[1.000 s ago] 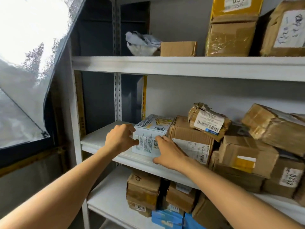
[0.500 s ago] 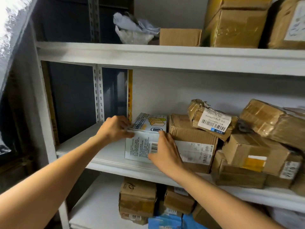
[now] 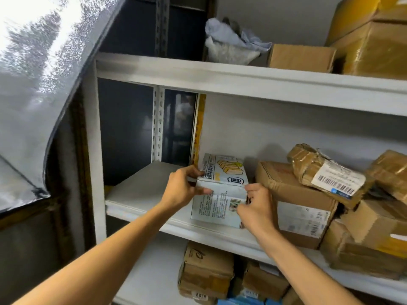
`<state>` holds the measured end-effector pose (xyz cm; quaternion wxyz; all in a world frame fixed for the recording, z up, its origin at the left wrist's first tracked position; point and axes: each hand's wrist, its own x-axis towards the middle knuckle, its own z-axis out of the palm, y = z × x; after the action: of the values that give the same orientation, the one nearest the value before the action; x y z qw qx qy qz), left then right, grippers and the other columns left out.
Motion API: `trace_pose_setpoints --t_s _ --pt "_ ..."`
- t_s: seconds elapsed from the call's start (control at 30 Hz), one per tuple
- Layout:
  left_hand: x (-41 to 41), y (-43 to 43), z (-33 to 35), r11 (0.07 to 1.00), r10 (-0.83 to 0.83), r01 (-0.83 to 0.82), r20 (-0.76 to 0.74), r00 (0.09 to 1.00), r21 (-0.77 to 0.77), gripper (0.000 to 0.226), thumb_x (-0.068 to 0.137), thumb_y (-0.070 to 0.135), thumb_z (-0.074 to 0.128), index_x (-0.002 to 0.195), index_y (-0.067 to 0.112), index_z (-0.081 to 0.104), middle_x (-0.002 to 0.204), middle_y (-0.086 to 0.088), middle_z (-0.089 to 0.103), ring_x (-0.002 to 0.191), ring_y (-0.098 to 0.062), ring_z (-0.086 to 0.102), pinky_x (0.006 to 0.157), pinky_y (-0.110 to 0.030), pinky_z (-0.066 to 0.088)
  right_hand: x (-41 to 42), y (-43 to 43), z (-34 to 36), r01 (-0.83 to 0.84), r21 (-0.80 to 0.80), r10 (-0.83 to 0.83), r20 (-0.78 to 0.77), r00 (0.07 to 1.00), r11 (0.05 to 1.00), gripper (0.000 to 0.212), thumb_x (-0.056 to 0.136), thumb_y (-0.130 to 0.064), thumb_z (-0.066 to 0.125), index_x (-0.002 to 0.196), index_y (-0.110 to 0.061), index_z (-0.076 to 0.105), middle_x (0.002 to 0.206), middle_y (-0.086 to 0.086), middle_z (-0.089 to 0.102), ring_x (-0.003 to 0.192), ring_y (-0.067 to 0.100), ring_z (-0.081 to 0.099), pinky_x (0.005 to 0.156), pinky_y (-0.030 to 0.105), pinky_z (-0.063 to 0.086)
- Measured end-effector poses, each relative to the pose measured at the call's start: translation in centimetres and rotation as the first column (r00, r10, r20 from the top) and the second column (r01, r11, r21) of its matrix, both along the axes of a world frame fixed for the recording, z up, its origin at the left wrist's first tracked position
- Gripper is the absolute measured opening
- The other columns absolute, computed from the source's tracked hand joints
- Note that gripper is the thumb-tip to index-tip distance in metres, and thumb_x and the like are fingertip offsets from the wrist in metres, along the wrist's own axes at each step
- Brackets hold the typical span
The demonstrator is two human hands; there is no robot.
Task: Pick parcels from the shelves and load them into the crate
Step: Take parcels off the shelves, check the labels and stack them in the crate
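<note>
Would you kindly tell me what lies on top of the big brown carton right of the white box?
A crumpled, taped brown parcel with a barcode label rests on the right side of the carton. Whatever lies beneath that parcel is hidden.

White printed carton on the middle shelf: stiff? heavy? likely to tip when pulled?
Probably stiff: the white printed carton shows crisp edges under the left hand and right hand. Likely lightish: fingertip grips. Flat base, unlikely to roll.

Middle shelf (image 3: 141, 188): bare left of white box (image 3: 218, 203), open up to front post (image 3: 95, 150). Right side: brown box (image 3: 284, 186) just beside it, parcels (image 3: 326, 172) stacked beyond. Upper shelf (image 3: 242, 84) overhead.
</note>
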<state>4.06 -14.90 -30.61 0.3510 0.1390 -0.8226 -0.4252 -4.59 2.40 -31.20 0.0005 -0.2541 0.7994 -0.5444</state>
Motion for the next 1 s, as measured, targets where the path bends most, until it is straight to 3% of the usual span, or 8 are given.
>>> trace_pose_setpoints --t_s 0.1,0.27,0.43,0.53,0.67,0.8,0.93,1.0 --pt "1.0 -1.1 -0.1 0.999 0.021 -0.021 -0.005 1.0 -0.034 0.039 0.062 0.026 0.088 0.094 0.018 0.067 0.094 0.014 0.068 0.082 0.006 0.064 0.065 -0.005 0.049 0.4 -0.5 -0.1 -0.046 -0.015 0.045 -0.051 0.998 0.999 0.049 0.071 0.009 0.065 0.107 -0.021 0.052 0.101 -0.007 0.058 0.099 0.012 0.058 0.069 0.014 0.044" --pt "1.0 -1.4 -0.5 0.996 0.057 -0.057 0.002 0.998 -0.068 0.043 0.069 0.024 0.085 0.106 0.014 0.066 0.107 0.012 0.064 0.084 0.003 0.06 0.061 -0.001 0.046 0.7 -1.6 0.5 0.067 0.106 -0.047 -0.183 0.982 0.992 0.032 0.086 -0.009 0.062 0.114 -0.017 0.049 0.118 0.003 0.059 0.114 0.022 0.053 0.094 0.042 0.049" --pt "1.0 -1.4 -0.4 0.994 0.076 -0.073 0.025 0.997 -0.087 0.043 0.07 0.024 0.083 0.107 0.014 0.064 0.106 0.01 0.064 0.096 -0.01 0.063 0.078 -0.017 0.053 0.6 -2.2 1.3 0.111 0.152 -0.078 -0.205 0.976 0.982 0.03 0.091 -0.018 0.06 0.118 -0.009 0.052 0.123 0.009 0.058 0.12 0.027 0.049 0.099 0.044 0.045" --pt "1.1 -1.3 -0.6 0.997 0.054 -0.053 0.015 0.998 -0.058 0.036 0.072 0.028 0.082 0.101 0.017 0.064 0.098 0.016 0.063 0.085 -0.004 0.064 0.067 -0.009 0.053 -0.1 -2.4 1.3 0.102 0.218 -0.059 -0.196 0.979 0.971 0.037 0.091 -0.034 0.061 0.118 -0.01 0.054 0.126 0.008 0.058 0.127 0.028 0.044 0.107 0.045 0.038" --pt "0.8 -1.1 -0.5 0.992 0.039 -0.034 -0.034 0.999 0.12 0.044 0.073 0.055 0.071 0.094 0.017 0.066 0.107 0.01 0.069 0.091 -0.006 0.067 0.065 -0.016 0.054 -1.0 -3.1 1.3 -0.003 0.096 0.002 0.016 1.0 0.995 0.041 0.091 -0.05 0.057 0.11 -0.013 0.059 0.105 0.006 0.069 0.093 0.022 0.064 0.08 0.035 0.054" --pt "0.0 -1.2 0.0 0.906 0.061 -0.071 0.035 0.997 0.416 0.058 0.076 0.039 0.078 0.12 0.012 0.052 0.111 -0.005 0.068 0.093 -0.021 0.069 0.073 -0.031 0.057 -1.8 -3.8 0.9 -0.035 -0.03 0.04 0.186 0.982 0.999 0.04 0.09 -0.045 0.062 0.112 -0.011 0.057 0.093 0.003 0.07 0.068 0.01 0.065 0.038 0.013 0.041" --pt "0.8 -1.6 1.3 0.75 -0.178 0.042 0.14 0.974 0.66 0.064 0.077 0.027 0.076 0.126 -0.003 0.049 0.107 -0.015 0.072 0.097 -0.025 0.069 0.08 -0.031 0.055 -2.2 -3.7 1.1 -0.081 -0.085 0.103 0.302 0.948 0.993 0.043 0.089 -0.036 0.067 0.122 -0.014 0.053 0.096 0.003 0.07 0.069 0.012 0.069 0.042 0.017 0.048" --pt "1.2 -1.4 1.4 0.764 -0.193 0.085 0.101 0.976 0.64 0.05 0.081 0.017 0.073 0.124 -0.001 0.054 0.112 -0.015 0.071 0.1 -0.025 0.069 0.091 -0.036 0.054 -2.2 -3.5 0.8 -0.081 -0.11 0.109 0.288 0.951 0.991 0.055 0.087 -0.031 0.07 0.133 -0.015 0.045 0.112 0.005 0.067 0.088 0.019 0.069 0.063 0.029 0.058"
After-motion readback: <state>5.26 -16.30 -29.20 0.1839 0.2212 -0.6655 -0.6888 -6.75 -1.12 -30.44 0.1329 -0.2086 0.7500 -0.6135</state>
